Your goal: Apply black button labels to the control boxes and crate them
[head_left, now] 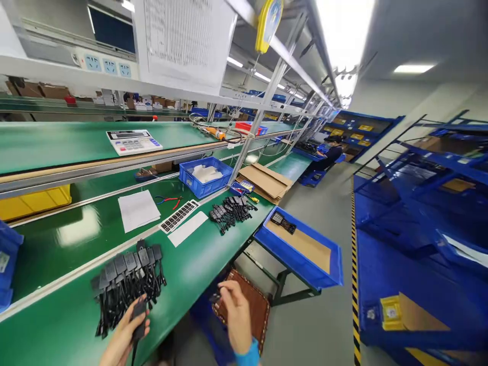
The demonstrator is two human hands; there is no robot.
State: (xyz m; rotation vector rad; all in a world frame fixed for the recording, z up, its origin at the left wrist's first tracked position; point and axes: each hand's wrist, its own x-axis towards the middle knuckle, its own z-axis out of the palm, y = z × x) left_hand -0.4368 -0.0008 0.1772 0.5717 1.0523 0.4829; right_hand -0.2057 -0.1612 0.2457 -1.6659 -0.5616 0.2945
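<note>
My left hand (127,333) is closed around a small black box-shaped adapter (139,316) with a cable hanging below it, over the front edge of the green bench. My right hand (236,310), with a blue band at the wrist, is off the bench edge above a brown seat. Its thumb and fingers pinch a small dark piece too blurred to name. Beside my left hand lies a pile of black cabled adapters (125,274). A second pile of them (232,211) rests farther along the bench. Between the piles are a sheet of black labels (179,216) and a white strip (188,229).
A blue tray (335,254) with some adapters stands off the bench at the right. Paper sheets (139,211), pliers (170,200), a blue bin (204,190) and cardboard (267,180) lie behind. A calculator (133,142) sits on the shelf. Another person (331,155) sits far off.
</note>
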